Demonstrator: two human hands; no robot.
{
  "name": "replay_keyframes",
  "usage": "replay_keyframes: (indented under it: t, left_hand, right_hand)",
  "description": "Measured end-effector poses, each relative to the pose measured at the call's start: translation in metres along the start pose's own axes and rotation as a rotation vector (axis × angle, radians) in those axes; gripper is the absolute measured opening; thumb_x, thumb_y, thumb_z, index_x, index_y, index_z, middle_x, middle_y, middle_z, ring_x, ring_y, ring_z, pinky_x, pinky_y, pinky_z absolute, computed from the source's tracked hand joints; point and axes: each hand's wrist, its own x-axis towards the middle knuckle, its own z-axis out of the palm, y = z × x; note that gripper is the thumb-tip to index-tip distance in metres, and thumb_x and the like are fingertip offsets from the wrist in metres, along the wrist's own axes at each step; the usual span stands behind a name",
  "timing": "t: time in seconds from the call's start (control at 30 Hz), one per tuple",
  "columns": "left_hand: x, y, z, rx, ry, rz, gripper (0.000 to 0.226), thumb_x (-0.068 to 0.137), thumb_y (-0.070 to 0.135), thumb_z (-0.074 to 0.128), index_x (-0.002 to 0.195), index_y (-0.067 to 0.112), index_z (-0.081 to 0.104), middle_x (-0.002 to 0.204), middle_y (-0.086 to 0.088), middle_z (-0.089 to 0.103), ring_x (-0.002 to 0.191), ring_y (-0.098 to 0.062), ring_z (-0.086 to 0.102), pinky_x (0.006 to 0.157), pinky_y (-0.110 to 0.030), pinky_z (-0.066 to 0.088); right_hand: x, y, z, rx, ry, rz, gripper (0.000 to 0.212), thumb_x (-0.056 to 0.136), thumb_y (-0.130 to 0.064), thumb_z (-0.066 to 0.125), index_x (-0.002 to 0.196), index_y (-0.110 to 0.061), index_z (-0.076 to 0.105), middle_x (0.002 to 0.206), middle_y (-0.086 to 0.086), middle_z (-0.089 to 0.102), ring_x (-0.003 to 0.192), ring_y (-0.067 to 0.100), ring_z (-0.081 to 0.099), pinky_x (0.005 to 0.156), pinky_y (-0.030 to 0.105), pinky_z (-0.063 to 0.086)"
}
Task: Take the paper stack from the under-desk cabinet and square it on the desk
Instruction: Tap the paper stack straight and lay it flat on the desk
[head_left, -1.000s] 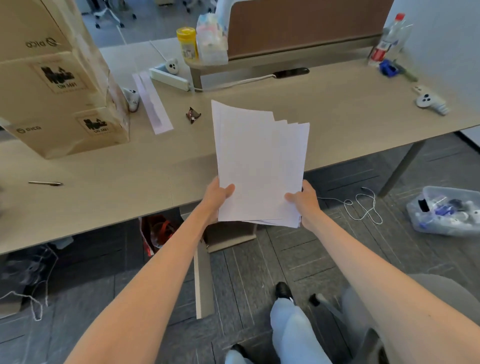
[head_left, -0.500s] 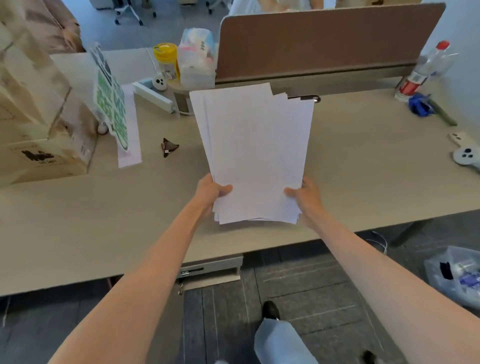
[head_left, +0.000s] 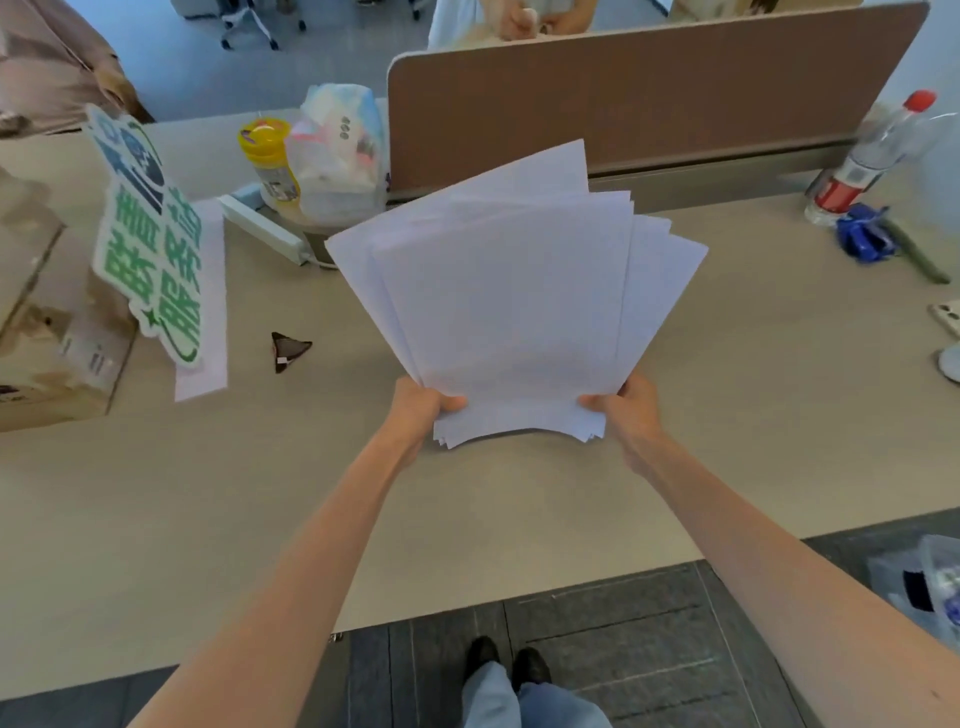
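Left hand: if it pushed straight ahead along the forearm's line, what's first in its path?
Likely bare desk first, then the white bag at the brown divider; depth is unclear. The left hand grips the papers.

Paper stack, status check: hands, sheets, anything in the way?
Left hand and right hand grip the paper stack by its near corners. Sheets fanned, not squared, held over the desk. Desk below bare; dark wrapper off left.

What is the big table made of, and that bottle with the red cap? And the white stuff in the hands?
The desk looks like pale wood-effect laminate, matte with faint grain lines; real wood can't be ruled out. The bottle seems clear plastic: see-through, with a red cap and label. The paper stack, held by the left hand and right hand, is thin white paper, its sheets fanned out.
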Motion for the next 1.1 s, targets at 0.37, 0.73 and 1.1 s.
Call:
replay_keyframes:
  t: [0.37,0.73,1.1]
  left_hand:
    - [0.001,0.011,-0.006,-0.157,-0.077,0.123,0.061,0.061,0.004,0.078,0.119,0.007,0.063,0.111,-0.003,0.072,0.099,-0.021,0.069,0.076,-0.024,0.055]
    - [-0.002,0.035,-0.004,-0.112,-0.161,0.228,0.054,0.071,-0.003,0.075,0.122,0.007,0.061,0.117,-0.007,0.071,0.103,-0.018,0.069,0.088,-0.033,0.057]
    - [0.002,0.062,-0.016,0.057,-0.324,0.247,0.064,0.065,0.004,0.077,0.126,0.013,0.06,0.124,-0.005,0.069,0.114,-0.018,0.066,0.094,-0.029,0.051]
  right_hand:
    - [0.017,0.009,0.002,-0.041,0.006,-0.049,0.036,0.073,0.02,0.058,0.105,0.006,0.065,0.094,0.01,0.064,0.085,0.022,0.06,0.056,0.014,0.051]
    - [0.021,-0.01,-0.015,0.03,-0.076,-0.083,0.025,0.078,0.01,0.065,0.093,-0.01,0.068,0.086,0.002,0.07,0.072,0.009,0.068,0.067,0.025,0.053]
    - [0.036,-0.049,-0.04,0.008,-0.326,-0.117,0.038,0.068,-0.005,0.079,0.105,-0.013,0.07,0.11,0.007,0.073,0.102,0.022,0.068,0.094,0.038,0.052]
